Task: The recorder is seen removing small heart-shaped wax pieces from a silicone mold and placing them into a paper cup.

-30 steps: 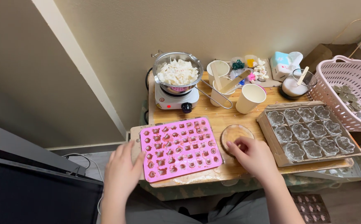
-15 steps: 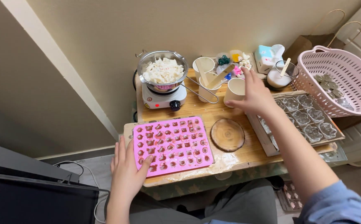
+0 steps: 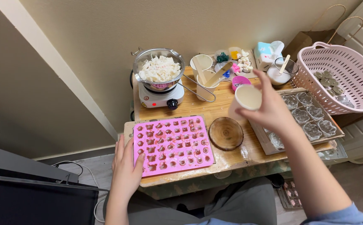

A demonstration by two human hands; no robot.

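Observation:
My right hand (image 3: 273,110) grips a cream paper cup (image 3: 245,101) and holds it in the air above the wooden table (image 3: 214,109), just right of a round wooden coaster (image 3: 226,133). At the table's left front corner, my left hand (image 3: 126,164) rests flat against the near-left edge of a pink silicone mould (image 3: 173,143) with several small cavities.
A metal pot of white chunks (image 3: 159,69) sits on a small white hotplate (image 3: 159,98). Behind stand paper cups with wooden sticks (image 3: 208,77), a glass of white powder (image 3: 280,73) and small coloured pieces. A clear mould tray (image 3: 304,118) lies right, beside a pink basket (image 3: 344,79).
My right hand left the coaster, reached back to the cream paper cup, took hold of it and lifted it toward me. My left hand stayed at the pink mould.

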